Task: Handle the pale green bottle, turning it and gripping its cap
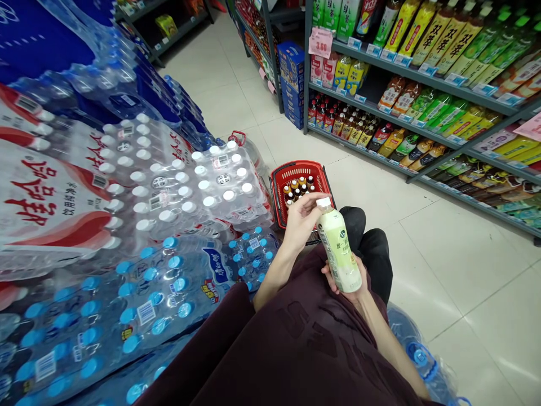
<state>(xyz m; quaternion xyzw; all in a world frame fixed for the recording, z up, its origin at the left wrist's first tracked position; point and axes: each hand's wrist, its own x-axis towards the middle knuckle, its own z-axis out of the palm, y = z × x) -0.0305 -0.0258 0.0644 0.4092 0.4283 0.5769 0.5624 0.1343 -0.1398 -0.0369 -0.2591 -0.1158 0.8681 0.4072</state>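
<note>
A pale green drink bottle (341, 242) with a white cap is held tilted in front of my body, its label facing up toward me. My left hand (301, 219) has its thumb and fingers closed at the bottle's neck, just under the cap. Around the lower end, my right hand (359, 276) grips the bottle from below, with its fingertips showing on the left side. Beyond my left hand, a red shopping basket (301, 164) holds several small dark bottles (302, 186) with white and yellowish caps.
Shrink-wrapped packs of water with white caps (203, 180) and blue caps (152, 293) are stacked along my left. Shelves of bottled drinks (406, 107) run along the right. Large water jugs (420, 361) stand on the tiled floor (448, 265) at lower right.
</note>
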